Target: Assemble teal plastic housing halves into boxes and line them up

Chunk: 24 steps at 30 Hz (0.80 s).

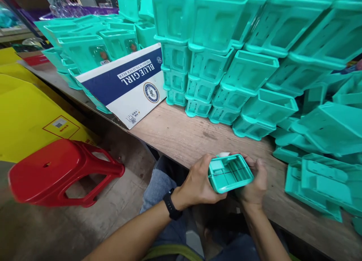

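Head view of a wooden counter (pixel 164 131), its front edge slanting down toward lower right. Stacked bins (pixel 215 27), teal, line the far side; loose bins (pixel 333 189) lie at right. Bare wood between the stacks and the front edge leaves open room just beyond the hands. Far left: yellow sheet (pixel 31 114) with a code label (pixel 59 122), its red characters too small to read. Red stool (pixel 51 170), near the sheet. White-and-blue carton (pixel 130 91), tilted beside the stacks; inverted lettering reads BLUE GIRL, PREMIUM PILSENER BEER, next to a round seal (pixel 151 92). Left hand (pixel 202 181) and right hand (pixel 254 183): each grip is clamped on one side of the held bin (pixel 230 174), located at the counter's front edge; contact with the wood cannot be told. Held bin: teal, open mouth facing the camera, rounded rim, ribbed inner wall, dark line across the interior. White piece (pixel 223 154), at its far rim.
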Motion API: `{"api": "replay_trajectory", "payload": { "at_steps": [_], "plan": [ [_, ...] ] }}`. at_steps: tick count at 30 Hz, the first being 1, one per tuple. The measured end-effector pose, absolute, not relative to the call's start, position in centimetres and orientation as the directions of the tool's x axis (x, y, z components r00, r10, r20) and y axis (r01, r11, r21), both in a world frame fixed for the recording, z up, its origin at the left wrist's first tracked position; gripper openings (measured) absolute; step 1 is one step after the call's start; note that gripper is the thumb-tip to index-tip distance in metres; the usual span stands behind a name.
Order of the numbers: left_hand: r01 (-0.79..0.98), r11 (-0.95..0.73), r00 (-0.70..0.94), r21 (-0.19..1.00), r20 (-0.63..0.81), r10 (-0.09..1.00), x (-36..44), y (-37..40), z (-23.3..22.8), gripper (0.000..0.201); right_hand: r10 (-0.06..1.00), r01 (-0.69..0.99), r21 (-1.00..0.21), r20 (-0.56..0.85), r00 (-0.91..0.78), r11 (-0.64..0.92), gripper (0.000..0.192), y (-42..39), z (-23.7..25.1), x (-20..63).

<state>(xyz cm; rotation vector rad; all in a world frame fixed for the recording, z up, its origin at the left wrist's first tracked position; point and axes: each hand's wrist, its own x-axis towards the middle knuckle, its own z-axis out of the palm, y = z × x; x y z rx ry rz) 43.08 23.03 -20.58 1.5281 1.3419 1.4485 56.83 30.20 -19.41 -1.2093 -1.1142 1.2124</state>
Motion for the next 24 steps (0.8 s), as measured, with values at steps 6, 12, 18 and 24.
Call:
{"api": "replay_trajectory", "payload": {
  "at_steps": [6,12,18,24],
  "plan": [
    [0.320,-0.310,-0.103,0.895,0.358,0.928,43.0,22.7,-20.9,0.092,0.989,-0.106,-0.986,-0.118,-0.087,-0.127,0.070,29.8,-18.5,57.0],
    [0.417,-0.284,-0.124,0.863,0.363,0.923,43.1,22.3,-21.1,0.078,0.994,-0.121,-0.986,-0.113,-0.007,-0.113,0.077,29.3,-18.8,56.6],
    [0.395,-0.259,-0.117,0.881,0.328,0.937,42.7,22.4,-21.3,0.065,0.998,0.012,-0.998,-0.064,-0.016,-0.064,0.073,29.5,-19.5,56.9],
    [0.369,-0.296,-0.080,0.881,0.347,0.935,42.7,22.2,-21.2,0.064,0.925,0.623,-0.683,0.299,-0.236,0.380,0.050,28.9,-14.4,61.9]
  ]
}}
